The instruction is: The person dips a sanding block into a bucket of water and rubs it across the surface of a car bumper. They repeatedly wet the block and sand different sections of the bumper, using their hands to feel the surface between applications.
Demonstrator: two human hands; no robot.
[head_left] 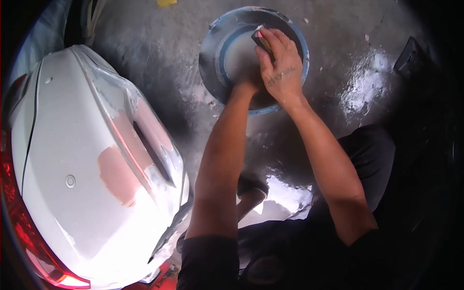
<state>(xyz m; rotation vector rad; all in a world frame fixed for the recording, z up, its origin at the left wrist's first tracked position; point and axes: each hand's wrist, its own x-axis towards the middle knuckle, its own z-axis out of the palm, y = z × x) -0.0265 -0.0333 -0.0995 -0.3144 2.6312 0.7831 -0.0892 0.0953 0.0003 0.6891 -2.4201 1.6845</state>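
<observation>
Hands, two, at a round blue-rimmed basin. Right hand: fingers and thumb closed around a small dark block, held over the basin. Left hand: lowered into the basin, beside the right; its fingers are hidden, so their state cannot be told. Cloudy water: in the basin, beneath the hands. Wet concrete floor: around the basin. White car body: left of the hands, bearing pinkish filler patches and a red tail light. Black object: on the floor, well right of the hands. Yellow scrap: beyond the hands, to their left.
</observation>
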